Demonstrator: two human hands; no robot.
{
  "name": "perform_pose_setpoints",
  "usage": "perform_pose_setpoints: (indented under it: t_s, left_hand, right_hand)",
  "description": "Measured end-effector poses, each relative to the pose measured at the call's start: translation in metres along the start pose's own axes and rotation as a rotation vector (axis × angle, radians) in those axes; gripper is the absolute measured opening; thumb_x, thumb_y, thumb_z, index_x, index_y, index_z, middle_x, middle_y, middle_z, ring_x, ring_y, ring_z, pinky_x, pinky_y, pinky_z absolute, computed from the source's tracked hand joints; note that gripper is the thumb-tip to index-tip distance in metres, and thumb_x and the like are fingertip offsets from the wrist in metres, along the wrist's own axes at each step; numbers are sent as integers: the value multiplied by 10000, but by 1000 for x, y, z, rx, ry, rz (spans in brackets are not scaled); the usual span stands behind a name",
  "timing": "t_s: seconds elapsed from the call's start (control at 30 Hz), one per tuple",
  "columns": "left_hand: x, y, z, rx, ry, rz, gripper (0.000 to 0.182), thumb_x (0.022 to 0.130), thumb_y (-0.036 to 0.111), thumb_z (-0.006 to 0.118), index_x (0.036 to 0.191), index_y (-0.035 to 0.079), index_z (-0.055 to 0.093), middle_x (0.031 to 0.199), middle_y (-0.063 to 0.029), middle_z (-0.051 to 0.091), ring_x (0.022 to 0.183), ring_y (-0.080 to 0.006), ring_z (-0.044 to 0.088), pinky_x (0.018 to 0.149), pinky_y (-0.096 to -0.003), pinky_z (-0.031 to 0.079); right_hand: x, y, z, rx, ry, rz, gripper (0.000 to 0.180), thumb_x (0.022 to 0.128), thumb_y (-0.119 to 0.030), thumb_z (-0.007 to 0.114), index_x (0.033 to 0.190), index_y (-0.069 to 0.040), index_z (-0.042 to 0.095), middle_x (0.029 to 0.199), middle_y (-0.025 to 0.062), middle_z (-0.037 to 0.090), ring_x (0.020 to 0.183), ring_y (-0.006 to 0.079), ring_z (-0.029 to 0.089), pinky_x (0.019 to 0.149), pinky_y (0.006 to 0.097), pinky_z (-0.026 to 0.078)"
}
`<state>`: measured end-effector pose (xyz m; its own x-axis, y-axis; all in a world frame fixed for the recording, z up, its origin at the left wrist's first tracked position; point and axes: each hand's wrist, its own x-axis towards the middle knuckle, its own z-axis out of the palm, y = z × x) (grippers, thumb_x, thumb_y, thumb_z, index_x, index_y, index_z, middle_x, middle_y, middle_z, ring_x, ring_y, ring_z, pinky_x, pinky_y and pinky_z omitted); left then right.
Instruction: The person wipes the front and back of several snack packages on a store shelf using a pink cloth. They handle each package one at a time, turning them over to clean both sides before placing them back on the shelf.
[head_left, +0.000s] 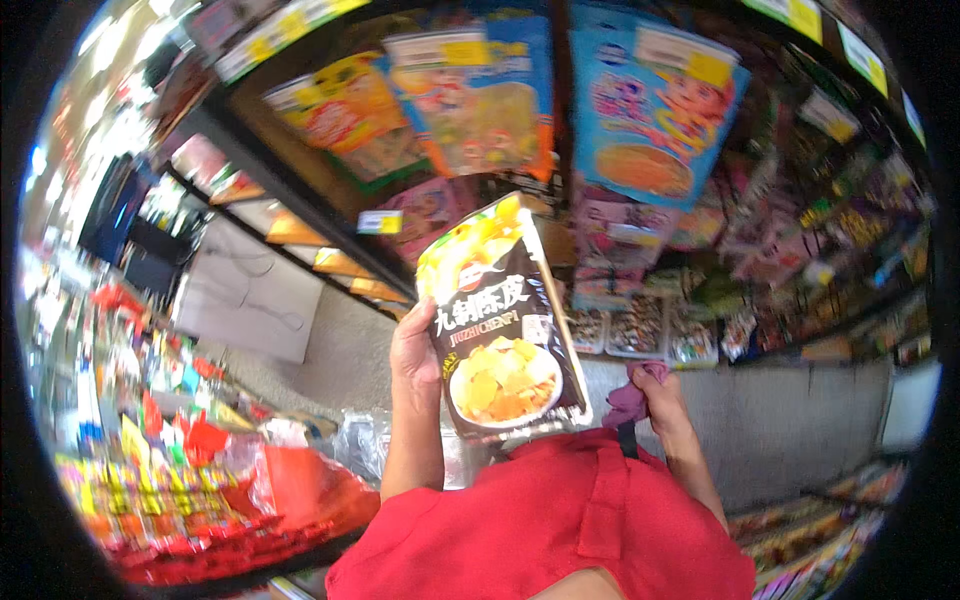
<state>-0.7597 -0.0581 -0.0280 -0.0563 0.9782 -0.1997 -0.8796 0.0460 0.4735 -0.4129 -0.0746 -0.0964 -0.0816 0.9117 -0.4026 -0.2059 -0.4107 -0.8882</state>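
My left hand (417, 346) grips the left edge of a large snack pouch (501, 322), black and yellow, with a bowl of orange pieces pictured on its front. The pouch is upright and tilted a little to the left before my chest. Lower right, my right hand (657, 391) is closed on a bunched purple cloth (628, 397) close to my red clothing. Behind the pouch hang a blue snack bag (652, 112), a blue and orange bag (487, 105) and a yellow and orange bag (349, 112).
A dark shelf edge (300, 187) runs diagonally at the left. Clear trays of small packs (636, 326) stand on a low shelf behind my right hand. Red packaging and snack packs (300, 487) fill a display at the lower left. A white panel (244, 289) leans beside the shelving.
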Motion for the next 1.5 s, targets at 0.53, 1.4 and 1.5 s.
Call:
perform_pose_setpoints:
  t_s: [0.53,1.4,1.5]
  left_hand:
    - [-80,-34,150,217,-146,92,303,872,132,569,1104,-62,557,985,-137,656,813,-180,654,753,-293,530]
    - [-26,-163,166,-115,-604,-769,508,980,361,356,1349,13,347,1290,-209,493,1128,-353,540,968,-497,433]
    - [-20,-173,161,-86,-598,-793,523,973,374,370,1350,13,346,1287,-222,491,1125,-364,539,964,-501,435]
  right_hand:
    - [-99,-108,29,261,-431,-508,710,696,-544,730,1055,38,538,975,95,634,845,171,607,754,305,497]
    - [-171,-87,-19,357,412,-659,180,788,-154,612,846,15,594,784,36,604,679,67,545,613,207,436]
    - [-171,-80,-28,189,734,-721,292,875,-270,532,818,6,606,762,67,606,672,108,558,603,235,431]
